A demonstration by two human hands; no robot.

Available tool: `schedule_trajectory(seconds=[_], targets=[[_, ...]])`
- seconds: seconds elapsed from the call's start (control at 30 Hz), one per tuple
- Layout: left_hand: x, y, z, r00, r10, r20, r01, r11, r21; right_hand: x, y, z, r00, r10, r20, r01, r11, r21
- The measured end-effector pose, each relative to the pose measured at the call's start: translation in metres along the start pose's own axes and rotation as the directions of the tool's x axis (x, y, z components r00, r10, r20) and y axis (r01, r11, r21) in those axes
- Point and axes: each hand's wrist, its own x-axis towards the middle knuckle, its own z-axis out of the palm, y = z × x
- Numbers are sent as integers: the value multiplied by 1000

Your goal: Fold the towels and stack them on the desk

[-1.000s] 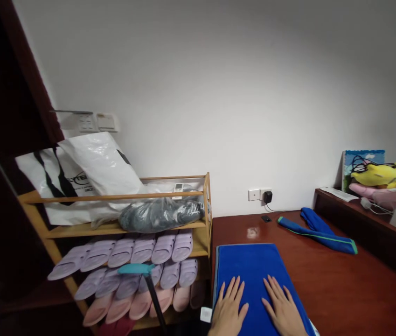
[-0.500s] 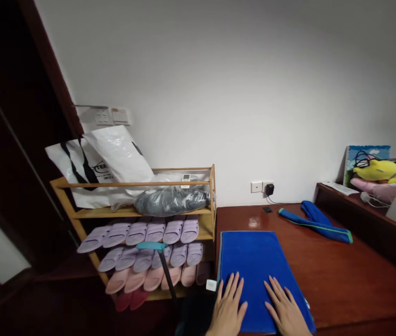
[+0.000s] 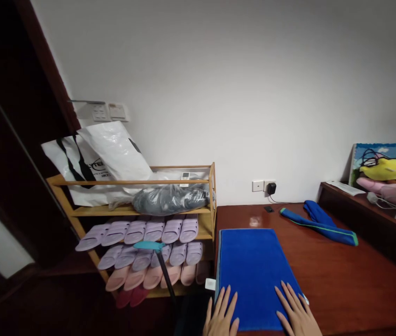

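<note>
A blue cloth (image 3: 253, 270) is spread flat on the reddish-brown table (image 3: 351, 284), with a white tag at its left edge and another at its right. My left hand (image 3: 220, 315) rests palm down on the cloth's lower left part, fingers spread. On the lower right part lies my right hand (image 3: 296, 312), also flat with its fingers apart. Neither hand grips anything. Farther back on the table is a second blue cloth with green edging (image 3: 320, 226), loosely folded.
Left of the table stands a wooden rack (image 3: 142, 183) with slippers (image 3: 171, 229), white bags (image 3: 114, 149) and a plastic-wrapped bundle (image 3: 170, 198). A black-handled tool (image 3: 165, 275) leans before it. A raised shelf at right holds a yellow plush (image 3: 388, 170).
Both hands have slid toward the near edge of the blue cloth and farther apart, the left one leftward and the right one rightward. The view has shifted slightly.
</note>
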Motion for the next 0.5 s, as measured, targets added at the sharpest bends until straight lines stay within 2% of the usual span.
schedule_trajectory(seconds=[0.13, 0.33, 0.43, 0.5], targets=[[16, 2, -17, 997, 28, -69, -26, 999, 23, 24, 5, -11, 1000, -4, 26, 3, 999, 45], [54, 3, -30, 996, -30, -78, 36, 996, 79, 65, 12, -16, 999, -8, 36, 7, 1000, 19], [63, 6, -35, 996, -67, -63, 74, 991, 114, 75, -2, -16, 995, 89, -37, -91, 993, -68], [58, 8, -33, 995, -58, -77, 68, 989, 129, 71, -15, -13, 978, 178, -111, -191, 974, -119]])
